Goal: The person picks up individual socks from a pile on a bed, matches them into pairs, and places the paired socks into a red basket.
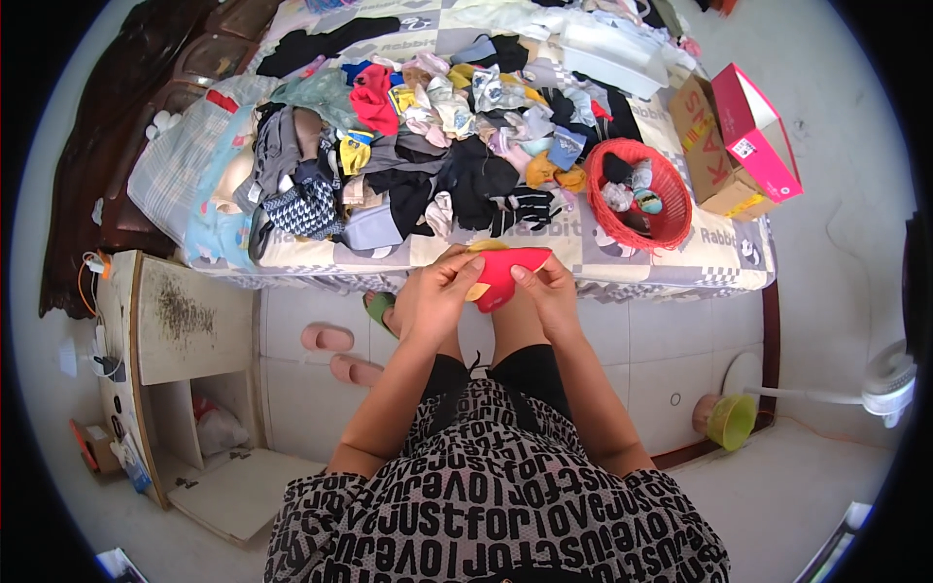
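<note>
A small red-and-yellow cloth item (509, 266) is held up in both hands, just in front of the bed's (700, 266) near edge & above the bare legs; its exact kind can't be told. Its L side is pinched by the L hand (439, 290), thumb on top, fingers bent in behind & partly hidden. Its R side is pinched likewise by the R hand (553, 297), thumb pressed on the red fabric, fingers curled beneath. The cloth is spread btwn the two thumbs, w/ yellow showing at the top & L.

Most of the bed's middle is covered by a loose heap of clothes (476, 175), mixed colours; a houndstooth cloth (303, 216), a bright red cloth (373, 101) & a black-and-white striped item (526, 208) can be picked out. To the R of the heap, a red basket (671, 220) is seen, part-filled w/ small items, incl. a dark one & a pale teal one. Beside it, a brown cardboard box (692, 136) & a pink box (746, 121) are placed; a clear plastic bin (617, 63) is set farther back.

On the floor, L of the legs, two pink slippers (328, 337) are seen. At far L a worn cabinet (199, 311) is placed, its lower door dropped open, w/ a plastic bag (222, 432) inside. A yellow-green bucket (735, 422) is placed near the wall at R.
</note>
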The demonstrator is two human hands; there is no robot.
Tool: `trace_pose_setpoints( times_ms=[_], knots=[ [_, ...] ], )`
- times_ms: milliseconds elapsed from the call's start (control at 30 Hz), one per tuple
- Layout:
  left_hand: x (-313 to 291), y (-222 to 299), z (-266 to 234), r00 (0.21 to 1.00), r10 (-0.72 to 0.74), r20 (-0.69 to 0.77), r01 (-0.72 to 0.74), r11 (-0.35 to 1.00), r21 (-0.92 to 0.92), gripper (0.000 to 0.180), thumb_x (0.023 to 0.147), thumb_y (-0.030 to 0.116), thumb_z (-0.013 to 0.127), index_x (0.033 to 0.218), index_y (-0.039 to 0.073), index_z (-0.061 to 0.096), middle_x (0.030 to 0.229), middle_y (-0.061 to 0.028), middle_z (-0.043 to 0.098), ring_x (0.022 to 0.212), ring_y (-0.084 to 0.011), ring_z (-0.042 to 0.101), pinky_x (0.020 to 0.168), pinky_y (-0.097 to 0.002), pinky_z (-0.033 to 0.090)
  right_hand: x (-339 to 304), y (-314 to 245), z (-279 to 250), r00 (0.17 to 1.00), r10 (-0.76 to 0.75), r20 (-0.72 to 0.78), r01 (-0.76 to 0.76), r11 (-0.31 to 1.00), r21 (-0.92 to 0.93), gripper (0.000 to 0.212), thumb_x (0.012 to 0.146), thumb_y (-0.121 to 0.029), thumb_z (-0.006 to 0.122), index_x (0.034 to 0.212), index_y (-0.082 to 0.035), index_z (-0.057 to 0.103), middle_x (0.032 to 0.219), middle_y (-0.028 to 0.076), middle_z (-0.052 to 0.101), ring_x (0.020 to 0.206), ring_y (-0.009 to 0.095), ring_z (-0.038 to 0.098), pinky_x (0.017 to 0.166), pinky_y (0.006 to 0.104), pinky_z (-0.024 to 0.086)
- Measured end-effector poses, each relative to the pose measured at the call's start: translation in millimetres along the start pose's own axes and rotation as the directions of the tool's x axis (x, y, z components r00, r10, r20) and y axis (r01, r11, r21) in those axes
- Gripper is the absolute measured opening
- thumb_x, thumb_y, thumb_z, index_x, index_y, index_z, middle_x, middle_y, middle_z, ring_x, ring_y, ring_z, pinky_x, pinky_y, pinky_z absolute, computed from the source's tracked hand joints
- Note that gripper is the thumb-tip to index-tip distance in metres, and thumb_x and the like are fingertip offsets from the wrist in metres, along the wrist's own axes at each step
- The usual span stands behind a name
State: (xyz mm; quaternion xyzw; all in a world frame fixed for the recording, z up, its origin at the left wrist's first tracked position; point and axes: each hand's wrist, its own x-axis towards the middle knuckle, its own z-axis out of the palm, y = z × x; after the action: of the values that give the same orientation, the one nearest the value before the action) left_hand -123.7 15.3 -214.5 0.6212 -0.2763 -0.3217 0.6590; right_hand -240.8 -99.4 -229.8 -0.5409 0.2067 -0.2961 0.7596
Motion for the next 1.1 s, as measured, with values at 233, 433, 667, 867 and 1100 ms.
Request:
trace_pose_setpoints(
  times_ms=[233,433,667,867,1100],
  knots=[
    [-2,2,-1,0.997,-0.076,-0.010,0.074,0.990,-0.116,0.026,0.091,0.019,0.051,0.099,-0.003,0.064,0.097,-0.0050,0.058,0.089,-0.0123,0.055,0.080,-0.0229,0.043,-1,-4,-8,0.992,-0.037,-0.119,0.047,0.995,0.084,0.010,0.083,-0.004,0.062,0.092,-0.002,0.056,0.084,0.000,0.061,0.076,0.006,0.055,0.071,0.0207,0.045],
    [2,-20,-7,0.978,-0.206,-0.031,0.206,0.978,0.017,0.038,0.094,0.030,0.046,0.100,-0.004,0.062,0.093,-0.0079,0.063,0.083,-0.0120,0.058,0.078,-0.0224,0.044,-6,-9,-9,0.946,-0.169,0.277,0.167,0.985,0.033,0.032,0.080,0.003,0.060,0.110,-0.003,0.053,0.105,0.003,0.050,0.086,0.009,0.055,0.073,0.0211,0.046],
    [-6,-10,-1,0.960,-0.276,0.044,0.273,0.960,0.068,0.025,0.088,0.020,0.057,0.099,-0.001,0.062,0.093,-0.0075,0.064,0.081,-0.0110,0.058,0.072,-0.0229,0.046,-7,-4,6,0.993,0.053,-0.104,-0.072,0.980,-0.188,0.046,0.079,-0.001,0.064,0.120,-0.001,0.044,0.108,0.006,0.045,0.075,0.008,0.055,0.067,0.0215,0.048],
    [-11,-4,6,0.983,-0.179,0.034,0.179,0.914,-0.364,0.022,0.083,0.004,0.060,0.105,-0.001,0.061,0.098,-0.0060,0.063,0.084,-0.0110,0.058,0.078,-0.0227,0.046,-11,13,-1,0.978,0.206,-0.024,-0.207,0.971,-0.120,0.018,0.081,-0.008,0.064,0.097,0.001,0.060,0.083,0.003,0.062,0.074,0.009,0.057,0.065,0.0225,0.048],
    [-8,-25,-4,0.980,-0.198,-0.028,0.185,0.953,-0.241,0.038,0.094,0.031,0.044,0.107,-0.001,0.059,0.095,-0.0061,0.063,0.081,-0.0106,0.058,0.070,-0.0226,0.045,-18,-19,5,0.961,0.244,0.130,-0.250,0.968,0.034,0.020,0.088,-0.014,0.056,0.102,0.001,0.060,0.090,0.004,0.063,0.076,0.008,0.057,0.068,0.0219,0.047]
  ],
)
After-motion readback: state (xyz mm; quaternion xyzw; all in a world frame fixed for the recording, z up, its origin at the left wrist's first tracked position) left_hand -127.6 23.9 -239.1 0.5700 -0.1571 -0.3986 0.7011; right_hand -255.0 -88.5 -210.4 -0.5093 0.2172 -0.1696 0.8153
